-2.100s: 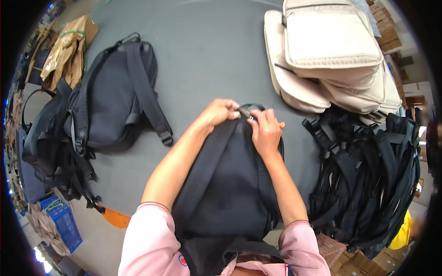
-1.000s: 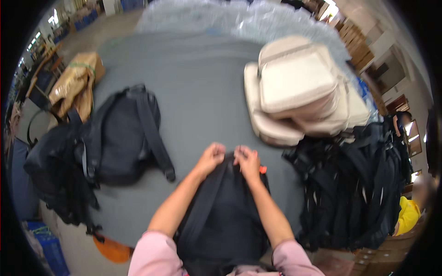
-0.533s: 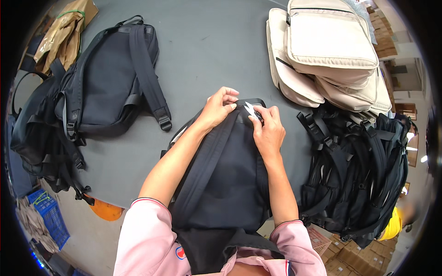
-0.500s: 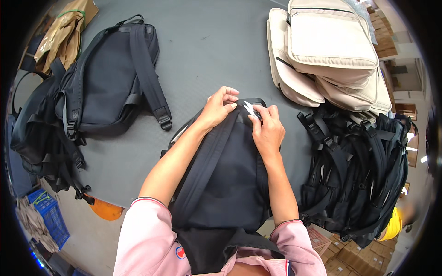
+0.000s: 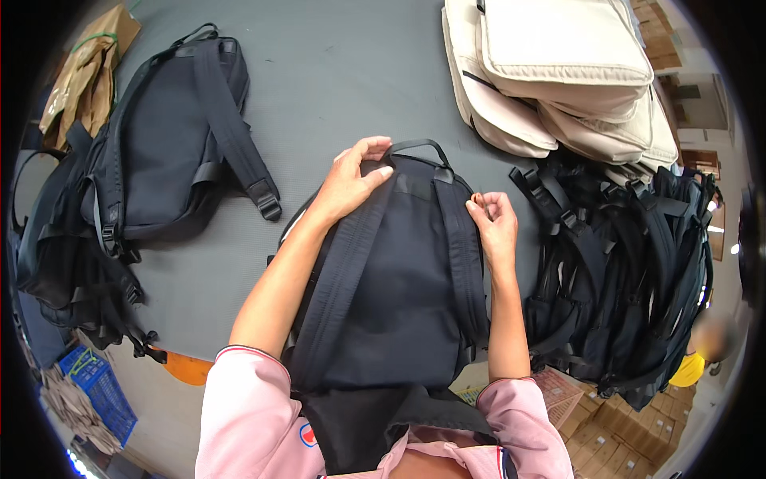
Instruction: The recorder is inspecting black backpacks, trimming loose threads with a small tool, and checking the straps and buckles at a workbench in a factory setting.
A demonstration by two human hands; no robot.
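A black backpack [image 5: 403,295] lies in front of me, its strap side up and its top away from me. My left hand [image 5: 355,180] grips its upper left edge, thumb on the left shoulder strap [image 5: 339,295] and fingers beside the looped top handle [image 5: 419,144]. At the upper right edge, outside the right shoulder strap [image 5: 459,239], my right hand [image 5: 496,231] is closed. A small dark and orange bit shows at its fingertips; the blades of the thread snips seen earlier are hidden now.
Another black backpack [image 5: 163,152] lies at the left on more black bags. Cream bags [image 5: 566,48] are piled at the far right, beside a heap of black backpacks [image 5: 614,279]. A blue crate [image 5: 104,391] and cardboard boxes [image 5: 622,423] stand below the grey table [image 5: 319,88].
My right hand has moved right and down from the backpack's top to its right edge, and the snips' blades have gone from sight. My left hand shifted slightly left; the top handle now stands out.
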